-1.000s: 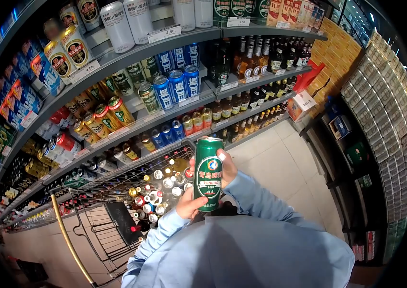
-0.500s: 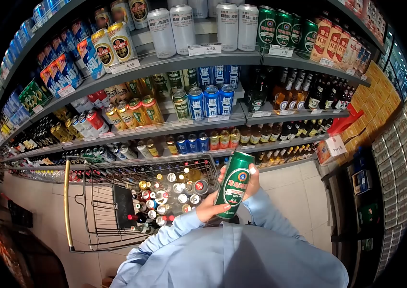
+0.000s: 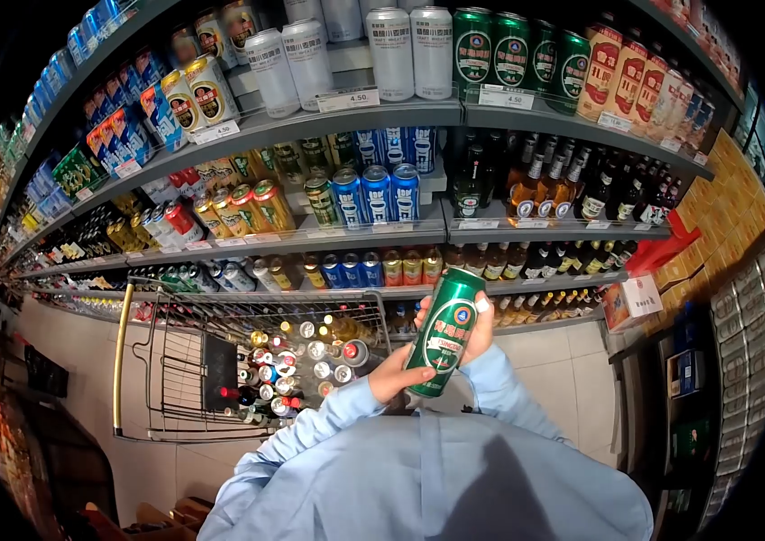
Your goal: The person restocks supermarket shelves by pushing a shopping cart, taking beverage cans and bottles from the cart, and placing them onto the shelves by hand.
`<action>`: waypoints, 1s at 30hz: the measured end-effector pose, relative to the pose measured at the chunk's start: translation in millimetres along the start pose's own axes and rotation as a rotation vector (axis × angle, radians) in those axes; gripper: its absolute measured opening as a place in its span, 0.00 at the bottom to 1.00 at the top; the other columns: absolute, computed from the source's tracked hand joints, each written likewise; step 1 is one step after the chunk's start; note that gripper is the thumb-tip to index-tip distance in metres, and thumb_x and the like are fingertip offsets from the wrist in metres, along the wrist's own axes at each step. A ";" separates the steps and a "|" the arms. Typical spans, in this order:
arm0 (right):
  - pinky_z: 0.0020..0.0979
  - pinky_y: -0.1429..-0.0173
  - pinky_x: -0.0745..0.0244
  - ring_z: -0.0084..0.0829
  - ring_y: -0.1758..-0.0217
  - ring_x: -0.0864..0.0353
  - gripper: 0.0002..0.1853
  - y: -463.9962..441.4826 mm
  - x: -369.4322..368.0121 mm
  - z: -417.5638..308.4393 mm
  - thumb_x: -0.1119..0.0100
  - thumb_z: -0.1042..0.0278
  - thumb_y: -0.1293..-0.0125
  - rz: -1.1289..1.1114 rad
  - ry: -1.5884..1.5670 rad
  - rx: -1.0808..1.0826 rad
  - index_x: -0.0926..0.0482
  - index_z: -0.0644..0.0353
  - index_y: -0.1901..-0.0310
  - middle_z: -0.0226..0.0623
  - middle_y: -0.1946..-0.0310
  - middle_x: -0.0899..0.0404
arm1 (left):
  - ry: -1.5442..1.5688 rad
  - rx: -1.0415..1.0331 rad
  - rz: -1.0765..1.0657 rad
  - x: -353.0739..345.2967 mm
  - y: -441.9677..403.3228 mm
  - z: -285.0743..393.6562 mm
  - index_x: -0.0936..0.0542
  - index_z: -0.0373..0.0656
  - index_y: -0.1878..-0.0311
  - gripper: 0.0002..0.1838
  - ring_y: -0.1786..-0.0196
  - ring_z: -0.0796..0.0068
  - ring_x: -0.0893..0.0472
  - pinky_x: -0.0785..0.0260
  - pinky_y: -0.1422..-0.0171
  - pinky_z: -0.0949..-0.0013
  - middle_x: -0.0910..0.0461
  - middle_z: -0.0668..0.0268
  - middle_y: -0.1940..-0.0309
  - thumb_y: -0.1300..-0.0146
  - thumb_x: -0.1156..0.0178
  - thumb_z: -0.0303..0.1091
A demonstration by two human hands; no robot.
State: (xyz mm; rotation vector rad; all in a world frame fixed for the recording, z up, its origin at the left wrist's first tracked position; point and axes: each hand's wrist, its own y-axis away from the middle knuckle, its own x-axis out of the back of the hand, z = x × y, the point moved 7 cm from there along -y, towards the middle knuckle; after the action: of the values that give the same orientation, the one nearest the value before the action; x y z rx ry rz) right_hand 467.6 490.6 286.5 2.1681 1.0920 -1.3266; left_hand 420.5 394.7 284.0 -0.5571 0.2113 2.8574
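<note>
A tall green beer can [image 3: 447, 332] with a cream and red label is held in front of my chest, tilted with its top toward the shelves. Around its lower left side my left hand [image 3: 393, 374] is closed, the thumb lying across the front near the base. My right hand [image 3: 480, 329] grips the upper right side, its thumb near the rim. Left of my hands stands a wire shopping cart [image 3: 170, 361] loaded with several bottles and cans [image 3: 297, 361]. Similar green cans [image 3: 510, 50] stand on the upper shelf ahead.
Curved shelves [image 3: 400, 113] of cans and bottles span the front. White cans [image 3: 391, 54] stand on the upper shelf, blue cans [image 3: 375, 194] on the middle one. A carton [image 3: 632, 302] sits at the right end, near stacked silver cans [image 3: 743, 307]. Tiled floor [image 3: 545, 361] lies below.
My view has shifted slightly, so the shelves and cart sit a little further left in the frame. The can stays in both hands, slightly higher in view.
</note>
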 end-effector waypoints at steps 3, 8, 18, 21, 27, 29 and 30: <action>0.39 0.50 0.24 0.40 0.55 0.22 0.36 0.8 9.2 -15.7 0.54 0.35 0.44 0.000 -0.006 -0.011 0.30 0.66 0.50 0.44 0.57 0.23 | -0.054 -0.012 0.035 -7.4 -17.5 -2.0 0.34 0.35 0.43 0.28 0.52 0.75 0.26 0.33 0.48 0.71 0.26 0.63 0.53 0.43 0.42 0.40; 0.38 0.50 0.24 0.39 0.54 0.22 0.36 5.3 15.9 -34.8 0.56 0.36 0.42 -0.046 -0.036 0.001 0.31 0.66 0.49 0.44 0.56 0.24 | -0.037 0.007 0.035 -17.9 -35.8 -7.0 0.34 0.34 0.44 0.28 0.52 0.74 0.25 0.33 0.48 0.71 0.25 0.62 0.54 0.45 0.42 0.39; 0.34 0.52 0.23 0.36 0.52 0.24 0.24 2.4 3.1 -78.8 0.57 0.55 0.34 0.047 0.215 0.258 0.40 0.55 0.39 0.40 0.48 0.30 | 0.012 -0.016 0.119 -20.7 -50.9 -4.0 0.36 0.34 0.41 0.31 0.50 0.71 0.26 0.33 0.46 0.69 0.27 0.60 0.51 0.45 0.42 0.42; 0.33 0.47 0.28 0.29 0.49 0.27 0.23 1.8 -13.5 -104.4 0.53 0.65 0.34 0.060 0.354 0.117 0.43 0.53 0.38 0.36 0.49 0.31 | 0.023 -0.084 0.122 -16.9 -59.0 8.5 0.36 0.36 0.41 0.31 0.50 0.74 0.27 0.34 0.45 0.71 0.27 0.63 0.51 0.47 0.39 0.38; 0.36 0.43 0.31 0.32 0.42 0.33 0.39 -6.2 -55.9 -147.6 0.39 0.71 0.44 -0.076 0.548 0.152 0.50 0.54 0.34 0.38 0.42 0.38 | -0.216 -0.225 0.081 -21.0 -74.7 70.2 0.38 0.37 0.40 0.32 0.50 0.78 0.29 0.36 0.45 0.72 0.28 0.66 0.52 0.49 0.38 0.29; 0.37 0.40 0.33 0.34 0.41 0.33 0.43 -8.2 -73.0 -158.0 0.37 0.71 0.47 -0.092 0.565 0.199 0.54 0.55 0.33 0.39 0.42 0.38 | -0.221 -0.256 0.053 -24.5 -81.1 89.5 0.39 0.37 0.40 0.33 0.51 0.79 0.29 0.35 0.45 0.72 0.28 0.66 0.52 0.50 0.37 0.29; 0.36 0.41 0.34 0.33 0.42 0.33 0.45 -7.7 -79.4 -161.7 0.36 0.71 0.48 -0.059 0.561 0.215 0.55 0.55 0.33 0.39 0.42 0.38 | -0.234 -0.255 0.036 -26.3 -84.6 98.9 0.39 0.37 0.39 0.34 0.51 0.79 0.29 0.35 0.45 0.72 0.28 0.66 0.52 0.50 0.37 0.29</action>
State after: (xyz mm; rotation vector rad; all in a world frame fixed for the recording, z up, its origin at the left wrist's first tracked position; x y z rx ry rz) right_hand 535.3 567.5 434.9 2.7884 1.2580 -0.9057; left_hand 430.0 489.4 376.6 -0.2591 -0.1865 2.9713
